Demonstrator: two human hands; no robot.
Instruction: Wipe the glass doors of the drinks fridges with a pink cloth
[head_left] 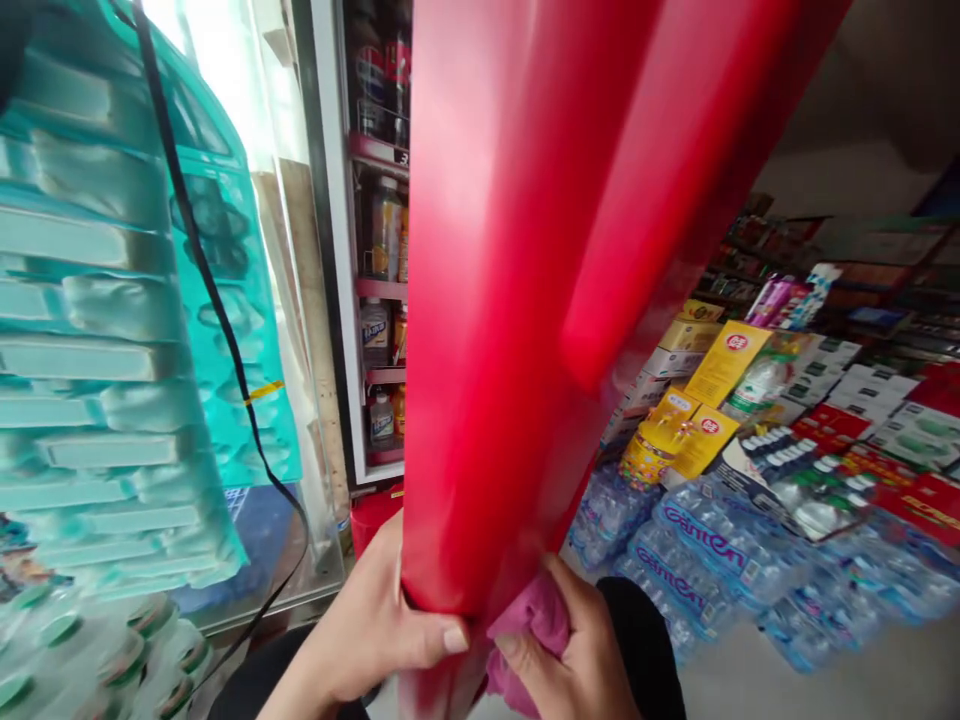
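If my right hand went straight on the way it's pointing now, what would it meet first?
Probably the red panel: the right hand, holding a pink cloth, points up-left toward its lower part, though depth there is unclear.

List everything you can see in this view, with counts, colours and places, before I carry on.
red panel: 1, glossy red, centre
pink cloth: 1, pink, against the panel's lower part
drinks cooler: 1, pale frame, behind the panel
cooler bottles: several, mixed colours, on its shelves
packaging: count unclear, teal, left
cable: 1, black, in front of the packaging
capped bottles: many, clear with green caps, lower left
yellow boxes: at least 3, yellow, right
water packs: several, clear blue, lower right
stacked cartons: many, red and white, far right
hands: 2; left on the panel, right holding the cloth
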